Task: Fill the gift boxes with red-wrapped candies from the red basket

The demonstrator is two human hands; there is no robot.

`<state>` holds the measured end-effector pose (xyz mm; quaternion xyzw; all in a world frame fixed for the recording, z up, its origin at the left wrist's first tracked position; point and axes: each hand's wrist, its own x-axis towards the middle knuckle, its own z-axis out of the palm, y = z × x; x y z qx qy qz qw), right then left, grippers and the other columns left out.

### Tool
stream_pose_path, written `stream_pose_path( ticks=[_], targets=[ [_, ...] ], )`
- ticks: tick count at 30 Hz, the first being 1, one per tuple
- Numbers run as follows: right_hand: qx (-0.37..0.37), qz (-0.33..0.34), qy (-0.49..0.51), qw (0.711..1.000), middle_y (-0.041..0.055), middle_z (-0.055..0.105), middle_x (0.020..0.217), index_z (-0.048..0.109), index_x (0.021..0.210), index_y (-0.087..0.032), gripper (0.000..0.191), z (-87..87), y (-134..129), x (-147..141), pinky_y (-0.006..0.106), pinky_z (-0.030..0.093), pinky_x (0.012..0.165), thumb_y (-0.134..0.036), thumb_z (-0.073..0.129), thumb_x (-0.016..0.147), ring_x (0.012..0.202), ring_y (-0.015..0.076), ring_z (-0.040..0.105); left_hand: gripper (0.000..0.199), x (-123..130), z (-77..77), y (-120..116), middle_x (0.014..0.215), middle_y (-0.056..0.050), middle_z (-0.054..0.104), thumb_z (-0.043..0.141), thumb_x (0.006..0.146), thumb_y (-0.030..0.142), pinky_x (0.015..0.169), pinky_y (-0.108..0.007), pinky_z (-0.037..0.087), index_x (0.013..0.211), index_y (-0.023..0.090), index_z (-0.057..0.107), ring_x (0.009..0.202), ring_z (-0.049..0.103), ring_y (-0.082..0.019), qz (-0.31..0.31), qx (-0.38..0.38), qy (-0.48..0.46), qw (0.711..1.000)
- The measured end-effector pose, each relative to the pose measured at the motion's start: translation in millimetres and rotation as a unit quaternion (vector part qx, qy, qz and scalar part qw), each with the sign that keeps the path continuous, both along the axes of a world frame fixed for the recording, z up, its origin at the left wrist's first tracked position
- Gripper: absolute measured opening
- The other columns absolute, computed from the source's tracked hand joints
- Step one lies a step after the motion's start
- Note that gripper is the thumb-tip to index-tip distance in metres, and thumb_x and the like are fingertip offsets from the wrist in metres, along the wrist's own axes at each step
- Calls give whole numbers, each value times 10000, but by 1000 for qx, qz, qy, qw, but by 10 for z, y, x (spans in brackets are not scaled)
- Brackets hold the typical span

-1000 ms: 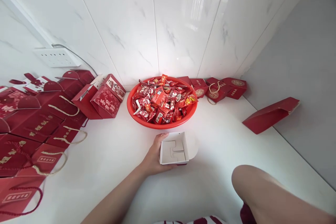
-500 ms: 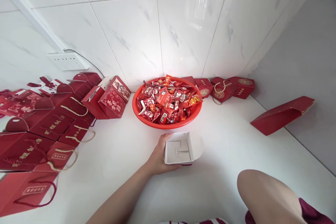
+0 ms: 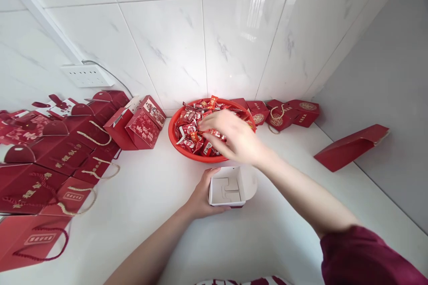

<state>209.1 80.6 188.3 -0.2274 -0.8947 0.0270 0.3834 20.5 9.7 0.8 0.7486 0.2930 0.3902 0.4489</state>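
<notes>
An open box (image 3: 226, 190), white inside with a flap out on its right, sits on the white table. My left hand (image 3: 203, 198) grips its left side, thumb along the near edge. Behind it stands a round red basket (image 3: 174, 137) heaped with red-wrapped candies (image 3: 191, 128). Over the basket's right half reaches my right hand (image 3: 230, 136), slightly blurred, fingers apart and pointing left above the candies. Nothing shows between those fingers.
Rows of red gift boxes (image 3: 63, 153) with rope handles fill the left side. Two patterned boxes (image 3: 143, 127) stand left of the basket. More red boxes (image 3: 306, 113) line the wall at the right, and an open red box (image 3: 347, 147) lies near the grey panel.
My right arm has swung in from the lower right, bringing the right hand over the candy basket. My left hand still holds the open box in nearly the same place.
</notes>
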Motion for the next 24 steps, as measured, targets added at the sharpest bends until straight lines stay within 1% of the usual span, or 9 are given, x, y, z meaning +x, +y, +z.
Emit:
stream_pose_path(
  ticks=[2, 4, 6, 8, 13, 17, 20, 22, 24],
  targets=[
    [-14, 26, -116, 993, 99, 660, 1071, 642, 1074, -152, 177, -60, 190, -116, 362, 471, 903, -164, 487, 989, 1037, 218, 604, 1075, -11, 4, 4, 1456, -143, 389, 897, 609, 356, 1111, -554, 384, 1487, 285, 281, 1352, 428, -393, -1, -1, 11, 1000],
    [-40, 36, -255, 965, 100, 667, 1060, 643, 1068, -147, 148, -151, 362, -249, 343, 453, 859, -175, 570, 943, 1013, 232, 613, 1086, -20, 6, 8, 1467, -145, 377, 896, 608, 357, 1112, -551, 383, 1490, 286, 267, 1358, 421, -390, -2, 0, 20, 1000],
    [-69, 8, -344, 937, 115, 663, 1119, 632, 1110, -134, 239, -249, 484, -380, 333, 443, 808, -197, 659, 881, 1014, 256, 622, 1092, -23, 11, 9, 1472, -144, 374, 895, 610, 358, 1109, -551, 385, 1493, 291, 256, 1355, 425, -386, -4, -1, 25, 1000],
    [-85, -24, -379, 921, 130, 665, 1140, 629, 1114, -123, 253, -326, 548, -482, 317, 429, 753, -161, 653, 865, 988, 261, 636, 1093, -20, 18, 10, 1473, -143, 370, 892, 614, 362, 1101, -554, 391, 1495, 298, 249, 1349, 430, -384, -6, -3, 29, 1000],
    [-80, -38, -366, 926, 129, 692, 1057, 648, 1049, -127, 217, -312, 527, -477, 314, 389, 777, -58, 473, 941, 908, 222, 641, 1090, 0, 24, 7, 1468, -138, 357, 896, 605, 380, 1088, -549, 402, 1491, 312, 265, 1346, 430, -387, -1, -1, 22, 1000],
    [-59, -56, -212, 974, 118, 701, 1013, 656, 1094, -133, 173, -171, 306, -177, 332, 389, 839, -196, 546, 977, 964, 238, 621, 1108, 14, -4, 1, 1474, -143, 358, 896, 611, 385, 1088, -550, 402, 1505, 308, 246, 1350, 431, -383, 4, -9, 20, 1000],
    [-154, -13, -98, 983, 87, 719, 1073, 677, 1123, -159, 212, -135, 18, 101, 300, 432, 852, -274, 614, 957, 997, 212, 640, 1116, 20, -28, 3, 1487, -150, 359, 897, 608, 395, 1088, -562, 399, 1508, 296, 245, 1359, 423, -389, 7, -5, 17, 1000],
    [-251, 33, -96, 963, 65, 722, 1124, 688, 1120, -178, 198, -198, -179, 231, 266, 456, 845, -249, 620, 947, 997, 185, 661, 1090, 21, -31, 6, 1469, -143, 387, 895, 608, 404, 1084, -570, 401, 1496, 295, 273, 1348, 435, -393, 10, 2, 18, 1000],
    [-331, 46, -171, 927, 42, 738, 1062, 701, 1077, -197, 177, -338, -342, 277, 244, 467, 766, -186, 583, 945, 913, 168, 683, 1103, 20, -19, 7, 1467, -138, 386, 895, 610, 406, 1080, -567, 407, 1506, 308, 258, 1341, 441, -390, 11, 2, 25, 1000]
  ],
)
